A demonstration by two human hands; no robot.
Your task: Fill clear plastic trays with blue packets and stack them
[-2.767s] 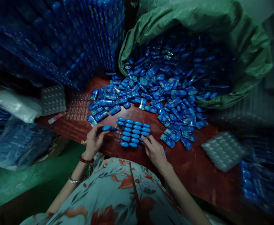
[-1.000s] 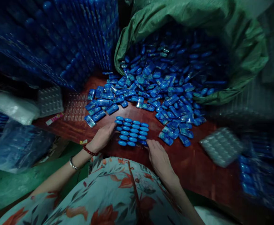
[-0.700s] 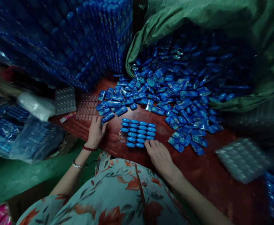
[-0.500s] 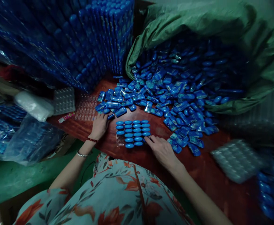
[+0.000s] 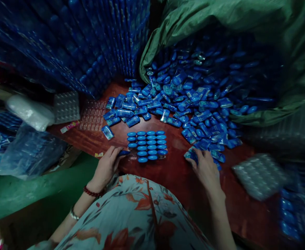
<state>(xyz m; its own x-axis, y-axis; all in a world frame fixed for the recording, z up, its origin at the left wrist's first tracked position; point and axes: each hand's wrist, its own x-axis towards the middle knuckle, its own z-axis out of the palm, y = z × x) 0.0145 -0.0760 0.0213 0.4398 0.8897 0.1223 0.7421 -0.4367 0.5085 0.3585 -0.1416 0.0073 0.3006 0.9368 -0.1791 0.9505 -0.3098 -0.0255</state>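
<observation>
Head view: left hand (image 5: 105,167) pinches one small blue case (image 5: 123,152) between thumb and fingertips, its long axis lying left-to-right, just left of the clear blister tray (image 5: 147,146) whose rows are nearly filled with like cases lying the same way. Right hand (image 5: 206,168), well apart to the tray's right, curls its fingers into the near edge of the loose pile of blue cases (image 5: 194,104); whether that grip has closed on one cannot be told. Red-brown counter (image 5: 173,170) carries it all, hemmed by a green sack (image 5: 246,21) spilling cases and stacked filled trays (image 5: 84,41) behind.
</observation>
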